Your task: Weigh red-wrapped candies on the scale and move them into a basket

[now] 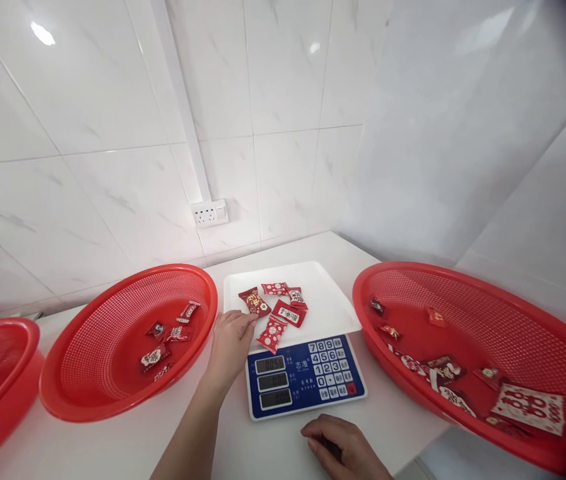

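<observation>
A digital weighing scale [307, 375] with a white tray [320, 293] stands in front of me. Several red wrapped candies lie on that tray, among them a dark red candy with gold print [255, 302] and a red dotted candy [271, 333]. My left hand [233, 339] reaches over the tray's left edge, its fingers closed at the lower edge of the gold-printed candy; the grip is partly hidden. Below the keypad, my right hand [345, 445] rests on the table with curled fingers and nothing visible in them.
On the left stands a red plastic basket [63, 393] with several wrapped candies, beside another red basket [23, 333] cut off by the frame. To the right, a larger red basket [387, 270] holds candies and a patterned packet [530, 408]. A tiled wall with a socket [211, 213] rises behind.
</observation>
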`<move>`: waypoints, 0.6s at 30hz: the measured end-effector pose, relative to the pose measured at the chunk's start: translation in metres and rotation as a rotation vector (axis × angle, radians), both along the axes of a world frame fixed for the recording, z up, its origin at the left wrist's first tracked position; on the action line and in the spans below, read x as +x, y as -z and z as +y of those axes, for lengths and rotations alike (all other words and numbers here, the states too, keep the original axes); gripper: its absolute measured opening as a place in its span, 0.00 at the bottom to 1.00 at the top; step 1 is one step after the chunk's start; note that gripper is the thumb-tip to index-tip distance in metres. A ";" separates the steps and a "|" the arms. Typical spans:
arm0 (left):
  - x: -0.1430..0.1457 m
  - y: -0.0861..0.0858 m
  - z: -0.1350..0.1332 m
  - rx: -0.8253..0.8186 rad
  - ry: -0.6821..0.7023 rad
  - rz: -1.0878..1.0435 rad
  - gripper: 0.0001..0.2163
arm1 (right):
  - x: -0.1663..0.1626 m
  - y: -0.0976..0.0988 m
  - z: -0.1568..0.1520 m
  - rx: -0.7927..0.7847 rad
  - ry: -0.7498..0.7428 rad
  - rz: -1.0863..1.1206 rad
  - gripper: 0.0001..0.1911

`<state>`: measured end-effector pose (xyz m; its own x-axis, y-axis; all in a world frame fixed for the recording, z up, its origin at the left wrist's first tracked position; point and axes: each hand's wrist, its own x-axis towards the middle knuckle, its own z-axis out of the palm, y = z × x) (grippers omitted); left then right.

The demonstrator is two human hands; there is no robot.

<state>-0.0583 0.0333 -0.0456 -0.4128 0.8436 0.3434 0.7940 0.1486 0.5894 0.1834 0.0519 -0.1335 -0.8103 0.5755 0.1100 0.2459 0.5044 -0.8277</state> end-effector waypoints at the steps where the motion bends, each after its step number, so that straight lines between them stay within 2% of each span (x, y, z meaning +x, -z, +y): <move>1: 0.000 -0.001 0.000 0.005 -0.007 -0.014 0.12 | 0.000 0.000 0.000 0.000 0.001 -0.003 0.12; 9: 0.003 -0.007 -0.002 0.103 -0.130 -0.175 0.09 | 0.001 -0.002 -0.002 0.001 -0.013 -0.001 0.12; 13: 0.005 -0.014 -0.008 0.188 -0.192 -0.270 0.09 | -0.001 -0.005 0.000 -0.042 0.048 0.041 0.13; 18: 0.011 -0.028 -0.018 0.289 -0.204 -0.410 0.08 | -0.008 -0.031 0.006 -0.077 0.144 0.173 0.12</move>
<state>-0.0472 0.0151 -0.0171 -0.7075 0.6271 0.3260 0.4625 0.0620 0.8844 0.1757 0.0578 -0.1027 -0.6920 0.6962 0.1912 0.1618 0.4076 -0.8987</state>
